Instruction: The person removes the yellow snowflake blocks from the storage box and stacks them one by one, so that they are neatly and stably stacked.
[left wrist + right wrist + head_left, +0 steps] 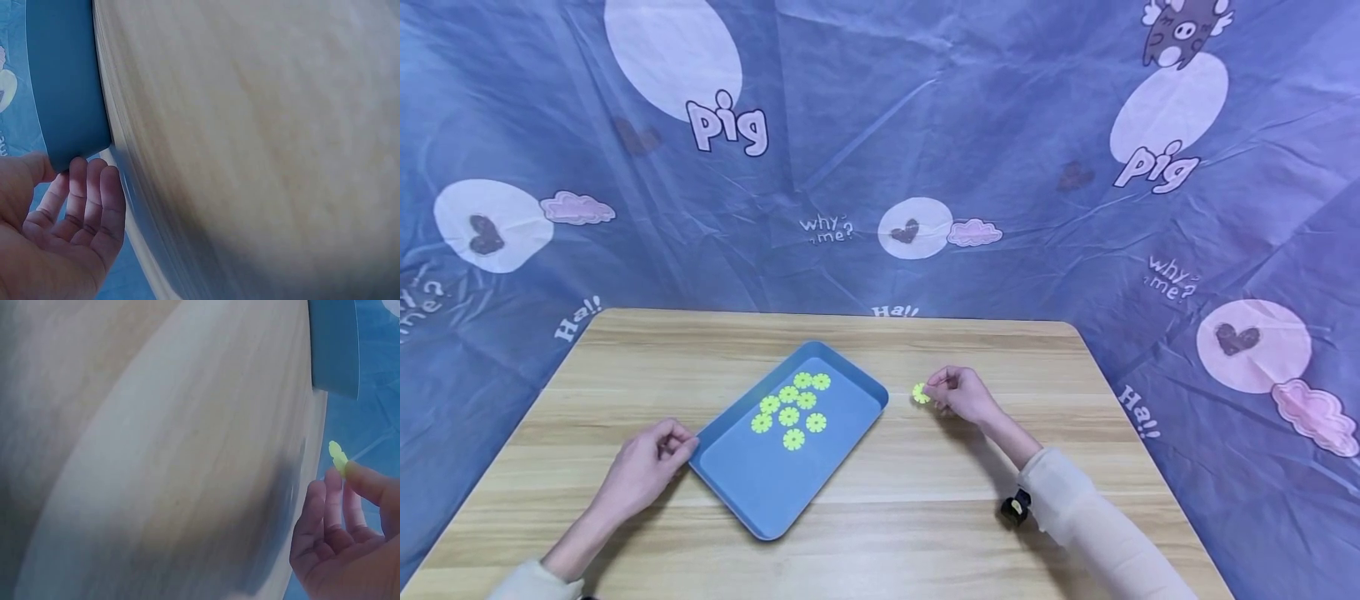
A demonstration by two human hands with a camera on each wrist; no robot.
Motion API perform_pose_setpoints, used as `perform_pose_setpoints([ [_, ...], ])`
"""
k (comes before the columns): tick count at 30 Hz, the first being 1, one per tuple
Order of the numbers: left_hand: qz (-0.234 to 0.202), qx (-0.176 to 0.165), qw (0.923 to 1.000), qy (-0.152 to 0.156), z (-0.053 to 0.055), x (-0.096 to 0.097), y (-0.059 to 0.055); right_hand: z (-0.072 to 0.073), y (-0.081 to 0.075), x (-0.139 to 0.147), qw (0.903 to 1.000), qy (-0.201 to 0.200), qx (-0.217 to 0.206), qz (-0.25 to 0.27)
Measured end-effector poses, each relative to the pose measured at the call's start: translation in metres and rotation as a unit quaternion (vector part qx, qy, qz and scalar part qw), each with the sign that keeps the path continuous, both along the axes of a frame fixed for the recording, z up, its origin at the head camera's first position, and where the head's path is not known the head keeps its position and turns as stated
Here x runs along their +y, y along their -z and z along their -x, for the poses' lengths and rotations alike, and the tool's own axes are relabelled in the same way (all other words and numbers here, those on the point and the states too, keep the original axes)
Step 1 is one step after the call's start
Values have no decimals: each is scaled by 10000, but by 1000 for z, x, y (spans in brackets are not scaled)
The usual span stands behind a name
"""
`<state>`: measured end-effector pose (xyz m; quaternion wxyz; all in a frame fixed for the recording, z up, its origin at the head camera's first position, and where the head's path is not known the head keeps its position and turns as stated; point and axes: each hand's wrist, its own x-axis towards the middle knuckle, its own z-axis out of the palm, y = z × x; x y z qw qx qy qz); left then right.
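A blue rectangular tray (760, 492) lies at an angle on the wooden table. Several yellow-green flower-shaped discs (793, 439) are spread inside it, mostly toward its far half. My left hand (643, 468) pinches the tray's left corner between thumb and fingers, also seen in the left wrist view at the tray wall (69, 81). To the right of the tray, my right hand (962, 394) pinches one more flower-shaped disc (919, 393) by its edge. In the right wrist view that disc (337, 455) stands edge-on between thumb and fingertips, above the tabletop.
The wooden table (925, 533) has rounded far corners. A blue printed cloth (865, 275) hangs behind it and along both sides. A black strap with a small device (1017, 507) sits at my right wrist, by the pale sleeve (1067, 492).
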<state>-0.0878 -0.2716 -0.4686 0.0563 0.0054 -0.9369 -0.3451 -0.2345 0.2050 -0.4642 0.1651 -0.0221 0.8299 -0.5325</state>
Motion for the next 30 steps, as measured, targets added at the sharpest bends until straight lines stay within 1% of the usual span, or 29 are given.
perform_pose_setpoints([
  [6,37,-86,10000,3,0,-1,-1,0,1,4,9990,13,-150,-422],
  [10,61,-113,9999,-13,-1,-1,-1,-1,3,5,9977,47,-282,-616],
  [15,63,-40,10000,-18,0,-1,-1,-2,4,6,9966,74,-200,-792],
  [24,21,-31,10000,-26,-2,1,-1,-3,2,4,9963,57,-194,-839],
  [30,34,6,10000,-25,-1,1,0,-2,2,4,9954,104,-152,-942],
])
